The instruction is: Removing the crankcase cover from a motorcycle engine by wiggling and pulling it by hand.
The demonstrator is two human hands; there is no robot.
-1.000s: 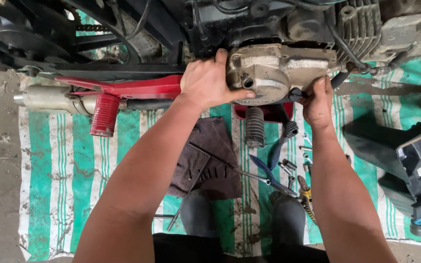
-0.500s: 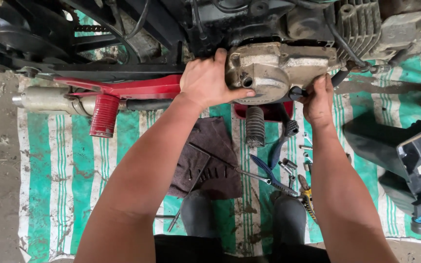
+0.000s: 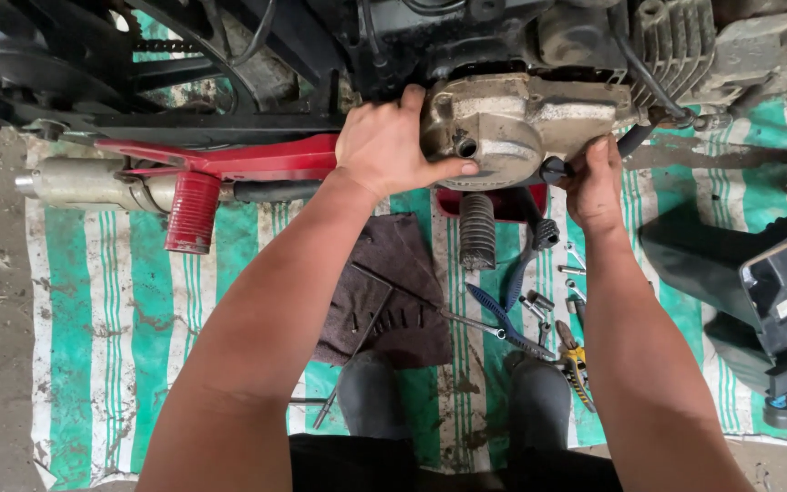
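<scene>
Your left hand (image 3: 392,146) grips the left edge of the engine cover (image 3: 512,128), thumb pressed across its face; your right hand (image 3: 594,187) clutches its lower right corner by a black knob. The cover sits against the engine, above the striped mat (image 3: 93,301). It looks like cast metal: stiff, fairly heavy, probably greasy. Hold it by opposite edges, as you are.

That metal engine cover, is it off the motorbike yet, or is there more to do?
Not off yet. Both hands grip the engine cover: the left hand on its left edge, the right hand lower right. Loose bolts and pliers lie on the striped mat. The cover sits on the engine.
</scene>
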